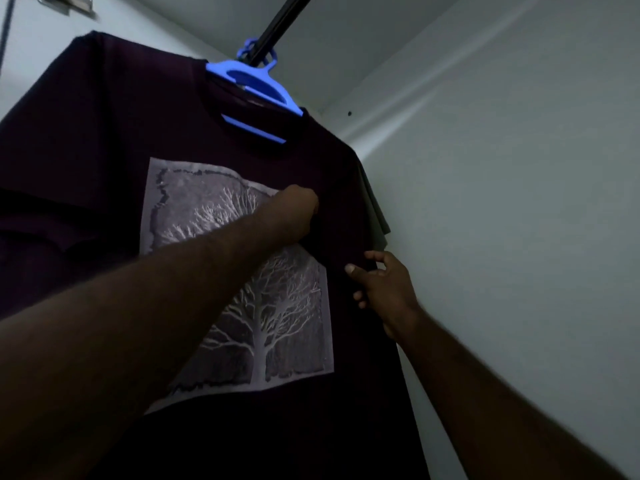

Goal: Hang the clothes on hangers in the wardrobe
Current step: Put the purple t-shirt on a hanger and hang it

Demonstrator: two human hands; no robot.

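dark t-shirt [104,140] on blue hanger [254,85] at 12 o'clock; right hand [386,289] grip pinches its 4 o'clock edge; left hand [298,213] grip cannot tell; smooth downward gently, keep shoulders level

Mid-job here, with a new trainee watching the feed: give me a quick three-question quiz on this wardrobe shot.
1. True or false: the T-shirt hangs on the blue hanger, hooked over the rail.
2. The left hand touches the shirt's front. Where is the right hand? A on the hanger; B at the shirt's side edge; C on the rail.
3. Fill in: the print shows a bare ____.
Key: 1 true; 2 B; 3 tree.
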